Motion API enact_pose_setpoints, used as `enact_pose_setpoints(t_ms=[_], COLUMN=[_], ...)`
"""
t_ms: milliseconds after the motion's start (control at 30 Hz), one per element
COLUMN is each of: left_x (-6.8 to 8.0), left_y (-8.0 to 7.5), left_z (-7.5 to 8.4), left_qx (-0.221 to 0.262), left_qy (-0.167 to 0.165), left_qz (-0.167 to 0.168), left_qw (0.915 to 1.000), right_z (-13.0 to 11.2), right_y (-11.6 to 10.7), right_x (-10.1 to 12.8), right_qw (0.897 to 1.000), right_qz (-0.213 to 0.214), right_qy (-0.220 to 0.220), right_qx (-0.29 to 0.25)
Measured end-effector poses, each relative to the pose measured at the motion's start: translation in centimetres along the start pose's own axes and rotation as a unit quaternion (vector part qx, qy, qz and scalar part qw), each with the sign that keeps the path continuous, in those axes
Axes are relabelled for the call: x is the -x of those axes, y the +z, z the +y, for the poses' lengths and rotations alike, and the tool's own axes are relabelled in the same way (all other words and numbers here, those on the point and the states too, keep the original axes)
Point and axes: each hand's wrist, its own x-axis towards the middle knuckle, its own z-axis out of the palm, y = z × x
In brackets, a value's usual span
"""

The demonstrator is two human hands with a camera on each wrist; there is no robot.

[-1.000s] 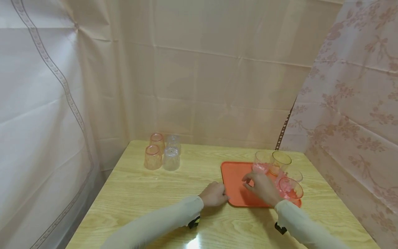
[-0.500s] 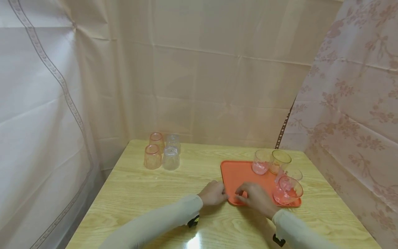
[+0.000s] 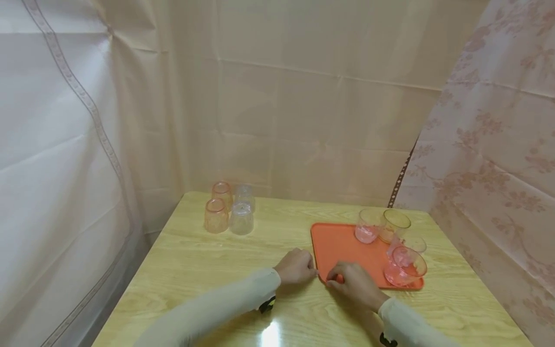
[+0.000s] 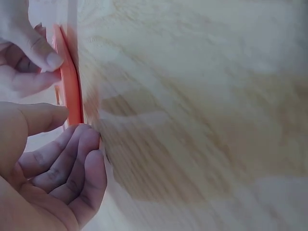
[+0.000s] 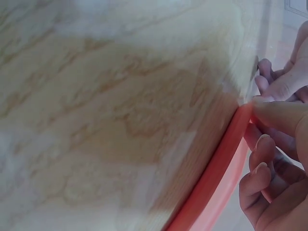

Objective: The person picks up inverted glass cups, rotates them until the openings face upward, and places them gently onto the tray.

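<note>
An orange-red tray (image 3: 333, 242) lies on the right half of the wooden table. At its left edge, close to the front corner, my left hand (image 3: 297, 266) pinches the rim between thumb and curled fingers, as the left wrist view shows from the side. My right hand (image 3: 357, 285) is at the same corner from the front, with its thumb against the rim (image 5: 238, 120) and its fingers bent over the inner side. On the tray's right part stand upright glasses: a clear one (image 3: 367, 226), a yellow one (image 3: 396, 225), another clear one (image 3: 415, 245) and a pink one (image 3: 405, 267).
Toward the back left, two pink glasses (image 3: 216, 217) and two clear glasses (image 3: 242, 220) sit upside down in a tight group. Cloth hangs behind the table (image 3: 208, 270) and at both sides; the right cloth (image 3: 490, 168) has a floral pattern.
My right hand has come down and left from above the middle of the tray to its front left corner. The left hand stays at the left rim, and the glasses have kept their places.
</note>
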Motion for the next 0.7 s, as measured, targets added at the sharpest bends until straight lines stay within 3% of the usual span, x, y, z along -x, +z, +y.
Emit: enact_pose_setpoints(t_ms=[300,700], left_x=[0.5,1.8], left_y=[-2.8,-8.8], left_z=[-1.1,-4.0], left_qx=[-0.013,-0.109], left_qy=[0.027,0.046], left_qz=[0.006,0.071], left_qw=[0.9995,0.9905], right_z=[0.2,0.2], right_y=[0.4,0.5], right_x=[-0.1,0.1], right_qw=[1.0,1.0], right_qz=[-0.01,-0.007], right_qy=[-0.008,-0.006], right_qx=[0.001,-0.008])
